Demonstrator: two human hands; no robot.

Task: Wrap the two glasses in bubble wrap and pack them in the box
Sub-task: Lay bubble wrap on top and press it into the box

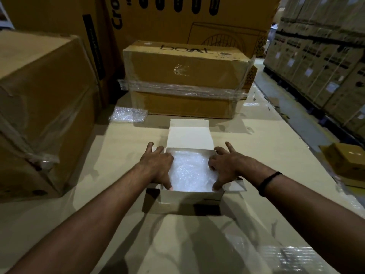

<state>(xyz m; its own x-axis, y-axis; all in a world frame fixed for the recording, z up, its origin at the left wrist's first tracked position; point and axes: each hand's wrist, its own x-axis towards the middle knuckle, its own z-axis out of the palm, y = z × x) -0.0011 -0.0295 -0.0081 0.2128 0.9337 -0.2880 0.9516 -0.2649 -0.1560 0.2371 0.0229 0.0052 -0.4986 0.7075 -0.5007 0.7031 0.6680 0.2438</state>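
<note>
Bubble wrap (189, 171) is filling the open box (189, 196), hiding any glasses. You are pressing at its 2 sides with left hand (158, 163) and right hand (225, 165), fingers spread, gripping nothing. Pushing harder is risking cracked glass or a split box wall.

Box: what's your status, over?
Both open: left hand, right hand spread over box sides. Inside, bubble wrap; glasses not visible. Its lid open, nothing blocking.
</note>
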